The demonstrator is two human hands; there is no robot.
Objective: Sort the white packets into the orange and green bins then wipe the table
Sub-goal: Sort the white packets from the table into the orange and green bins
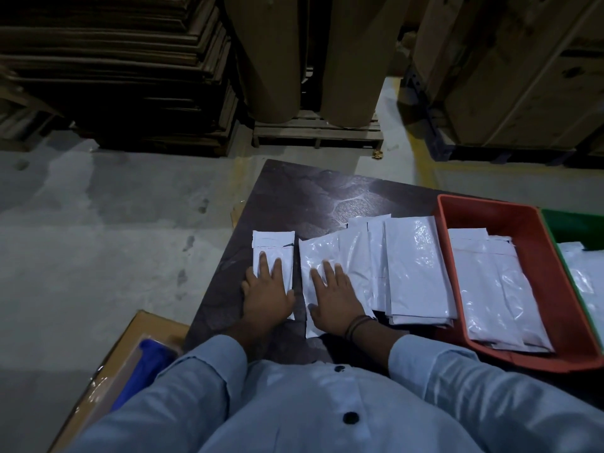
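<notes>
A dark, glossy table (294,197) stands on a grey concrete floor (98,240) in a dim storeroom. On the far side, two big brown rolls (346,60) stand on a wooden pallet (317,132), with stacked boards (114,60) to their left and tall cartons (523,76) to their right. On the table, the left hand (266,295) lies flat, fingers straight and spread, on a small packet (273,243). Just right of it, the right hand (336,295) presses flat in the same way on a larger packet (318,253), which overlaps a pile (415,266) of white packets. Further right, an orange bin (539,223) holds several packets. Beside it is a green bin (568,223), cut off by the right edge, with one white packet showing inside. At near left, a box (130,338) holds a blue cloth (150,364), partly hidden by the person's pale blue sleeve. The low light makes any print on the packets unreadable.
</notes>
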